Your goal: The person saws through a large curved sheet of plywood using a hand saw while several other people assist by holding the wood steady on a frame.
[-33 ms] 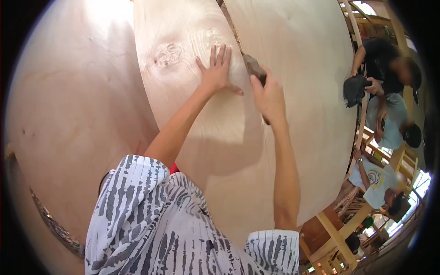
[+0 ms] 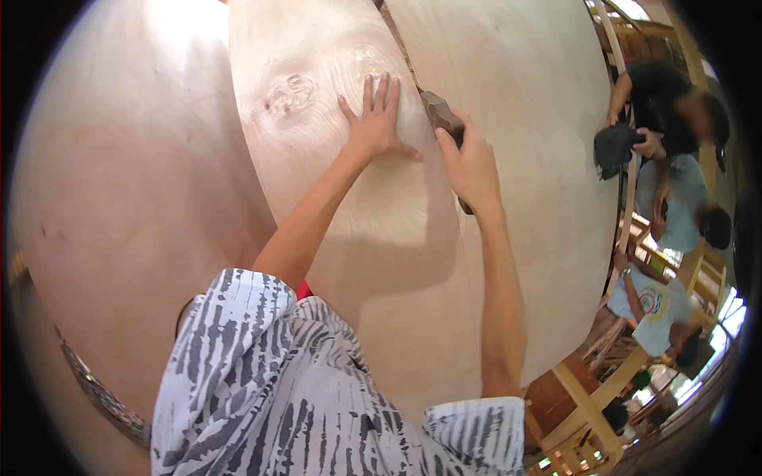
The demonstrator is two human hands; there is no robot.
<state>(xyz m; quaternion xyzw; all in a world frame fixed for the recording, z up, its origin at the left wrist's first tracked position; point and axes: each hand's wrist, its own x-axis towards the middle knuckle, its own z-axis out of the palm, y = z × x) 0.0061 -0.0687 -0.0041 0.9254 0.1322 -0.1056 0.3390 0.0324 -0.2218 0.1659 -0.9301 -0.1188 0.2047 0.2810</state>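
Note:
My left hand (image 2: 375, 131) lies flat on a pale plywood sheet (image 2: 317, 166), its fingers spread, below two swirling knots in the grain. To its right, my right hand (image 2: 471, 168) wraps round a long, dark brown wooden block (image 2: 443, 111). The block sits along the edge where this sheet meets the plywood on the right (image 2: 532, 159). One end of it sticks out ahead of my fingers and the other shows behind my palm. Its underside is hidden, so I cannot tell whether it is a plane or a sanding block.
Another plywood sheet (image 2: 151, 174) spreads out on the left. Beyond the right edge are several people; one in black (image 2: 663, 103) holds a dark object (image 2: 613, 151). Wooden frames (image 2: 587, 404) stand at the lower right. A narrow dark gap (image 2: 397, 36) runs between sheets at the top.
My right hand and the wooden block have shifted very slightly, and more of the block's rear end shows. My left hand stays flat in its place.

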